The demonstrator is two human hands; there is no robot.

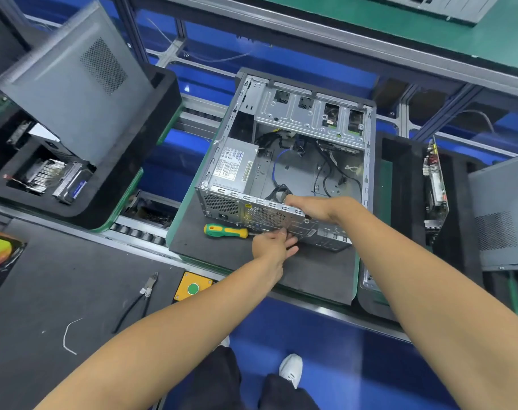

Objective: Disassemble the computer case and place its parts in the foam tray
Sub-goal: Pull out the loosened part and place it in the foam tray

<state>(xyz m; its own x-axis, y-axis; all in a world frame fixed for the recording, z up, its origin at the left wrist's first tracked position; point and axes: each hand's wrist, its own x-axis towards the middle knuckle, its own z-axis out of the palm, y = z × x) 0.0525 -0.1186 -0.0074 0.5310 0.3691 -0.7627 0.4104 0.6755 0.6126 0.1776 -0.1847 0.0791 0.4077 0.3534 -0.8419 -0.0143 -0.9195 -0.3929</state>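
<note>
An open grey computer case [293, 161] lies on its side on a black foam pad [216, 250], its rear panel toward me. Inside are a power supply [234, 165] at the left, loose cables and a small fan under the near rim. My right hand [308, 207] reaches over the rear rim and grips something just inside the case by the fan. My left hand [274, 244] pinches at the outside of the rear panel below the fan grille. A green-and-yellow screwdriver [226, 231] lies on the pad beside my left hand.
A black foam tray [139, 161] at the left holds a case side panel [74, 84], a heatsink and a drive. Another foam tray [405, 184] at the right holds a circuit board [435, 184] and a panel. Pliers [142, 297] and a yellow button box [192, 287] sit near me.
</note>
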